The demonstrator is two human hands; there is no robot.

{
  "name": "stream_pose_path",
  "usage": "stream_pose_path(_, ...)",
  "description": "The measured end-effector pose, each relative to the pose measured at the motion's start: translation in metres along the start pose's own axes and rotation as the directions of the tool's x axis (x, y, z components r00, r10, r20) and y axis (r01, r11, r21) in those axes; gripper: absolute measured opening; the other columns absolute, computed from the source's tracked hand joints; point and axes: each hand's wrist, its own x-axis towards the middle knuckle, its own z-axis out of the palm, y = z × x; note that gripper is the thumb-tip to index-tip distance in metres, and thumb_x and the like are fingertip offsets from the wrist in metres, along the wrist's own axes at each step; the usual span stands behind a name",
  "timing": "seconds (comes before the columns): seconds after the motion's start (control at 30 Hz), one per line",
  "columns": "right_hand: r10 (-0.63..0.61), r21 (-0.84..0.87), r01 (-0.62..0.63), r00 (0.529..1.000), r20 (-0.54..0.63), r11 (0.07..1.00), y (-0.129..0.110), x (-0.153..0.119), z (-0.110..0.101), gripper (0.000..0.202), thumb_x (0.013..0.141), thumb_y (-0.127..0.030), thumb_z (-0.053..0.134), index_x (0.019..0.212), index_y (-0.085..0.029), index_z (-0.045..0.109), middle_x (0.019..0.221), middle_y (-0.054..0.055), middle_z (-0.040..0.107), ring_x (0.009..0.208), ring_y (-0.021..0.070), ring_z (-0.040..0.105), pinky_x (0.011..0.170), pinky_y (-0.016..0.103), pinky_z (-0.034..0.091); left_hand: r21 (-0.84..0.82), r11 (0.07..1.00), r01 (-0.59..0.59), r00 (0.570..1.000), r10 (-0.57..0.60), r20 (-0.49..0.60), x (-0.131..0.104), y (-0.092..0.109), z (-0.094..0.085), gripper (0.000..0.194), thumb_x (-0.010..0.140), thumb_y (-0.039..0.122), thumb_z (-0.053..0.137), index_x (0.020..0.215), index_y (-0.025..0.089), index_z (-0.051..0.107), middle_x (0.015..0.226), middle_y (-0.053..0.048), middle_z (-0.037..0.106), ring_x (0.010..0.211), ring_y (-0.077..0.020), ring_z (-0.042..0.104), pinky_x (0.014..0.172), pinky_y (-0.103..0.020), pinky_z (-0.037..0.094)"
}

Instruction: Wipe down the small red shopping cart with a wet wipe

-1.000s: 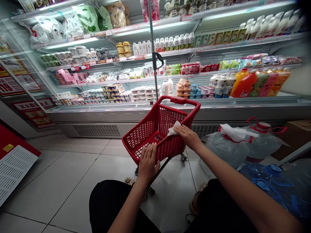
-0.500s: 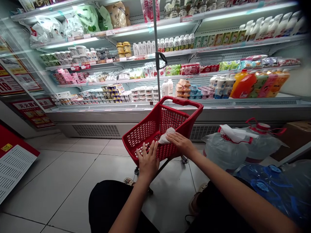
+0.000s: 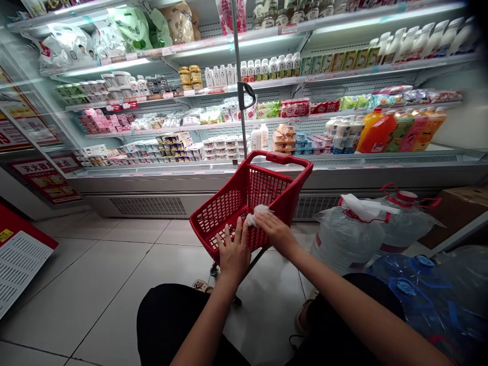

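Note:
A red plastic shopping cart [image 3: 217,213] stands on the tiled floor between my knees and the fridge. My left hand [image 3: 234,251] lies with fingers spread against the cart's near edge and holds nothing. With my right hand [image 3: 272,229] I press a crumpled white wipe [image 3: 260,209] onto the near rim of the basket, just right of my left fingertips. Part of the wipe is hidden under my right fingers. The inside of the basket shows its lattice floor and walls.
Behind the cart runs an open dairy fridge [image 3: 152,184] with several shelves of cups, bottles and bags. Large clear water jugs [image 3: 339,236] and blue-capped bottles [image 3: 409,284] stand to my right. A cardboard box [image 3: 461,203] sits beyond them. A red and white unit [image 3: 26,254] is at left.
My right hand has slid the wipe a little left along the rim, closer to my left hand. The left hand stays on the cart. The whole view has shifted slightly.

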Motion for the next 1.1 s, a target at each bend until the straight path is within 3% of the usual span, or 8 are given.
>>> stream_pose_path(0.1, -0.091, 0.042, 0.091, 0.996, 0.001, 0.995, -0.014, 0.001, 0.003, 0.058, 0.098, -0.006, 0.045, 0.155, -0.016, 0.048, 0.156, 0.009, 0.055, 0.146, 0.0202, 0.049, 0.126, 0.043, 0.039, 0.012, 1.0, -0.002, 1.0, 0.002, 0.006, 0.0, -0.004, 0.0, 0.086, 0.091, 0.021, 0.052, 0.168, 0.019, 0.015, 0.172, -0.014, 0.022, 0.15, -0.0435, 0.038, 0.118, -0.071, 0.03)
stream_pose_path(0.23, -0.083, 0.023, 0.082, 0.996, 0.03, 0.996, 0.02, 0.001, -0.009, 0.058, 0.096, -0.006, 0.046, 0.153, -0.017, 0.051, 0.152, 0.009, 0.059, 0.142, 0.0213, 0.054, 0.125, 0.045, 0.041, -0.037, 0.996, -0.086, 0.996, 0.086, 0.013, -0.009, -0.021, -0.003, 0.085, 0.091, 0.019, 0.054, 0.167, 0.014, 0.018, 0.171, -0.018, 0.027, 0.152, -0.0339, 0.04, 0.122, -0.053, 0.036)
stream_pose_path(0.43, 0.1, -0.024, -0.1, 0.995, -0.017, 0.995, 0.06, -0.007, -0.016, 0.062, 0.093, 0.001, 0.039, 0.151, -0.017, 0.054, 0.154, 0.009, 0.057, 0.146, 0.0222, 0.049, 0.125, 0.049, 0.04, -0.018, 0.996, -0.088, 0.996, 0.089, 0.005, -0.031, -0.041, -0.012, 0.081, 0.091, 0.017, 0.056, 0.166, 0.029, 0.027, 0.171, -0.007, 0.03, 0.15, -0.0376, 0.04, 0.125, -0.061, 0.027)
stream_pose_path(0.6, 0.138, 0.018, -0.137, 0.989, -0.062, 0.99, 0.018, -0.011, -0.004, 0.061, 0.094, -0.001, 0.041, 0.152, -0.015, 0.053, 0.154, 0.01, 0.057, 0.148, 0.0223, 0.047, 0.126, 0.048, 0.039, -0.023, 0.998, -0.059, 0.998, 0.059, 0.014, -0.032, -0.029, -0.012, 0.084, 0.089, 0.02, 0.06, 0.166, 0.026, 0.027, 0.173, -0.008, 0.027, 0.15, -0.0393, 0.038, 0.124, -0.059, 0.03)
stream_pose_path(0.73, 0.06, 0.054, -0.059, 0.998, -0.017, 0.997, -0.035, -0.008, 0.004, 0.06, 0.097, -0.003, 0.04, 0.155, -0.015, 0.048, 0.157, 0.009, 0.053, 0.148, 0.0211, 0.046, 0.127, 0.046, 0.037, 0.008, 1.0, -0.021, 1.0, 0.021, 0.021, -0.028, -0.02, -0.009, 0.084, 0.088, 0.021, 0.061, 0.165, 0.025, 0.03, 0.172, -0.01, 0.027, 0.148, -0.0399, 0.041, 0.122, -0.059, 0.031)
stream_pose_path(0.83, -0.008, 0.076, 0.008, 1.0, -0.006, 0.997, -0.055, -0.006, 0.005, 0.061, 0.098, -0.004, 0.041, 0.158, -0.016, 0.043, 0.159, 0.008, 0.051, 0.15, 0.0201, 0.044, 0.127, 0.044, 0.037, 0.025, 1.0, -0.016, 1.0, 0.016, 0.021, -0.028, -0.019, -0.007, 0.086, 0.085, 0.021, 0.063, 0.165, 0.021, 0.032, 0.172, -0.013, 0.027, 0.145, -0.0416, 0.044, 0.12, -0.059, 0.034)
stream_pose_path(0.97, -0.049, 0.075, 0.049, 0.999, -0.004, 0.996, -0.027, -0.01, -0.002, 0.062, 0.097, -0.004, 0.043, 0.157, -0.018, 0.046, 0.158, 0.007, 0.053, 0.148, 0.0197, 0.046, 0.126, 0.043, 0.039, 0.056, 0.998, -0.03, 0.999, 0.029, 0.021, -0.031, -0.018, -0.009, 0.093, 0.084, 0.014, 0.06, 0.168, 0.023, 0.02, 0.172, -0.015, 0.026, 0.137, -0.0382, 0.053, 0.117, -0.055, 0.038)
stream_pose_path(1.1, 0.059, 0.024, -0.058, 0.998, -0.029, 0.998, 0.022, -0.017, -0.009, 0.061, 0.095, -0.004, 0.044, 0.153, -0.019, 0.052, 0.154, 0.01, 0.056, 0.144, 0.0219, 0.052, 0.123, 0.046, 0.043, 0.079, 0.997, -0.026, 0.999, 0.023, 0.039, -0.033, -0.002, -0.013, 0.095, 0.087, 0.015, 0.057, 0.169, 0.023, 0.011, 0.172, -0.018, 0.023, 0.132, -0.0385, 0.056, 0.115, -0.058, 0.039)
